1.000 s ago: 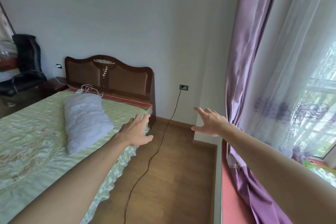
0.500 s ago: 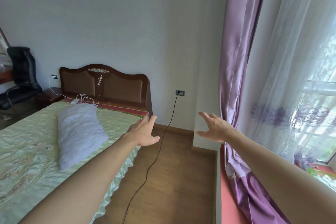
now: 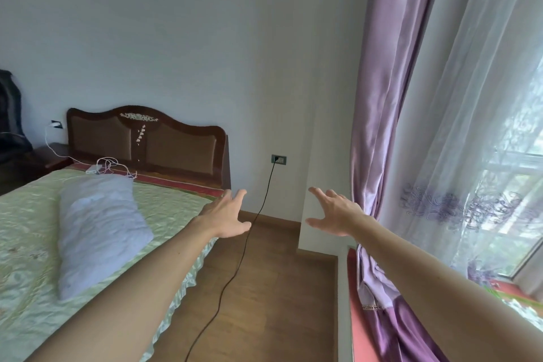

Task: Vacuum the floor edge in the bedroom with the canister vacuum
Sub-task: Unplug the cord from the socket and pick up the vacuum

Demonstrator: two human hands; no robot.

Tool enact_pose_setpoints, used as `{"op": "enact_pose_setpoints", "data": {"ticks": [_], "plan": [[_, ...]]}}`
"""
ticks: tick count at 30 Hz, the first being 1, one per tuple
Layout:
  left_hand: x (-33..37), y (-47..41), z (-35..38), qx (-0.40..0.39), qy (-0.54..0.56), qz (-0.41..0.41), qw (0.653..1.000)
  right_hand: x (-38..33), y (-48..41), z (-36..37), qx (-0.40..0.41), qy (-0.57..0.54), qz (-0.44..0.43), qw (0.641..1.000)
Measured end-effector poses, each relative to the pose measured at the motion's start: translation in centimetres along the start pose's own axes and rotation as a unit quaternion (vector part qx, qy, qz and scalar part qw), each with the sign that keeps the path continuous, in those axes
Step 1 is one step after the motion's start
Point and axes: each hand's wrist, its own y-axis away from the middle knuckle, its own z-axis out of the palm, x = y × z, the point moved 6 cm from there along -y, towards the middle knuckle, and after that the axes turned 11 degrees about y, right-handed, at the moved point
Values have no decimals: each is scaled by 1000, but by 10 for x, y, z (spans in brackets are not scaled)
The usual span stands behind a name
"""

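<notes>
Reaching forward, your left hand point(image 3: 226, 214) and right hand point(image 3: 333, 213) are spread wide, holding nothing; the canister vacuum is out of view (only its presumed black cord point(image 3: 235, 256) shows, plugged into the wall socket point(image 3: 278, 159)). Risk: your foot snags that cord on the wood floor point(image 3: 264, 303).

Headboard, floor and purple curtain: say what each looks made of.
Headboard: dark polished wood, judging by its glossy carved frame, with brown padded-looking panels.
Floor: wood or wood-look laminate; brown plank seams and grain, low sheen.
Purple curtain: satin-like fabric, with shiny highlights along its folds; the fibre cannot be told.
</notes>
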Motion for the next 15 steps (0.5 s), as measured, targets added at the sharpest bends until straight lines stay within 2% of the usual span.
{"op": "enact_pose_setpoints", "data": {"ticks": [15], "plan": [[-60, -94, -38, 2, -5, 20, 1000, -33, -101, -37, 22, 10, 23, 999]]}}
